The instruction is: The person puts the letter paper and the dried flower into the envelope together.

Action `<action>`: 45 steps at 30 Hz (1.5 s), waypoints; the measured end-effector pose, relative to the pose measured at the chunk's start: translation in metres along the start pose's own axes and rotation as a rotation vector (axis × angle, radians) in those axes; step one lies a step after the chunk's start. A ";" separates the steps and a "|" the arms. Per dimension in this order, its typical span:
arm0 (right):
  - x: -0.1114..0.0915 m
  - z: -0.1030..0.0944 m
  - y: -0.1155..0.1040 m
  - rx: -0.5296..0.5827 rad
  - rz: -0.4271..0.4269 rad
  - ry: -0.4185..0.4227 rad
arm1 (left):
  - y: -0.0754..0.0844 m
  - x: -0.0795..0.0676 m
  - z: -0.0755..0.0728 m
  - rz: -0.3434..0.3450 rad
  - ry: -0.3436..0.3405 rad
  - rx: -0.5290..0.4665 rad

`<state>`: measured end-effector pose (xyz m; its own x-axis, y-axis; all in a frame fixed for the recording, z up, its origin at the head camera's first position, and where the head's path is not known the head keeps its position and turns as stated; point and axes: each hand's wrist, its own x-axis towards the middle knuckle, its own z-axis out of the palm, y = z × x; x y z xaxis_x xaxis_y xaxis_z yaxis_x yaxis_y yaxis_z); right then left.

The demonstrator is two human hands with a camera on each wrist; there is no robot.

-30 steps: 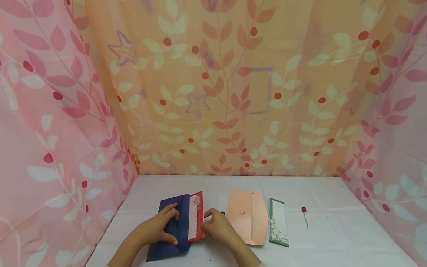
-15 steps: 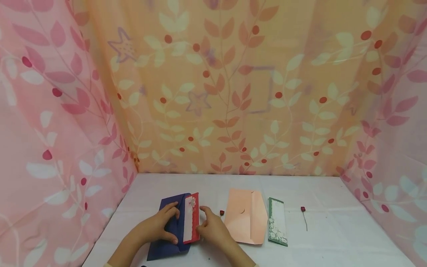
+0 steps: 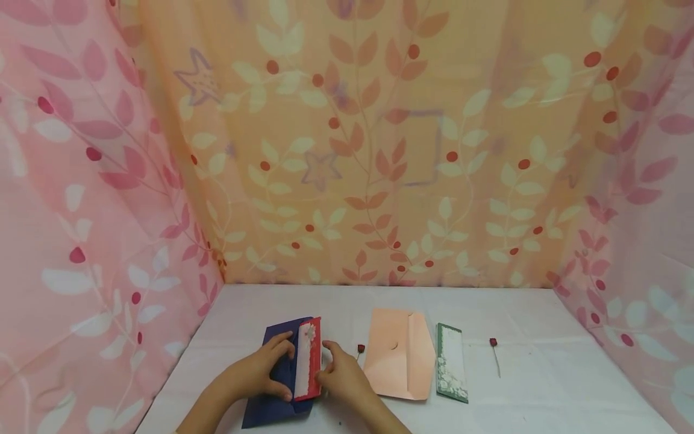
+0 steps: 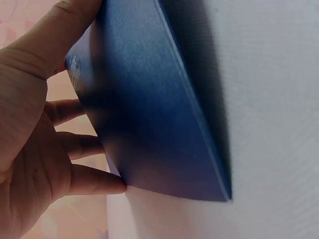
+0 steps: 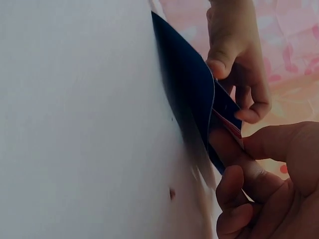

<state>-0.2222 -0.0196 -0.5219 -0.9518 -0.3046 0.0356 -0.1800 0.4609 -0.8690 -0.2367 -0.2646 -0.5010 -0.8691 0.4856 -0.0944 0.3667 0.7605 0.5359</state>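
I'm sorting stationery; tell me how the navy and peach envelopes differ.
The navy envelope is dark; the peach envelope is pale. The left hand holds the navy envelope; nothing holds the peach envelope. The red card sits at the navy envelope's mouth; no card shows in the peach envelope. Both are oblong.

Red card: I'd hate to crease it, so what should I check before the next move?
1. Right hand gripping the red card: ok, pinched at its edge.
2. Left hand steadying the blue envelope: ok, touching it.
3. Card fully inside the envelope: not ok, part of its face shows.
4. Card uncreased: cannot tell, not all of it shows.
5. Green card clear of both hands: ok, lying apart.
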 end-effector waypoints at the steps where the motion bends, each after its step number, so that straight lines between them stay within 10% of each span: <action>1: 0.000 0.002 0.000 0.002 0.000 -0.002 | 0.000 0.000 0.000 0.002 -0.001 0.000; 45: 0.047 0.013 0.003 -0.013 0.021 -0.013 | 0.002 0.001 0.005 0.026 -0.003 -0.018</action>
<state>-0.2643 -0.0435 -0.5290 -0.9522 -0.3053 0.0106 -0.1630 0.4785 -0.8628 -0.2353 -0.2605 -0.5048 -0.8586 0.5059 -0.0826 0.3826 0.7399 0.5533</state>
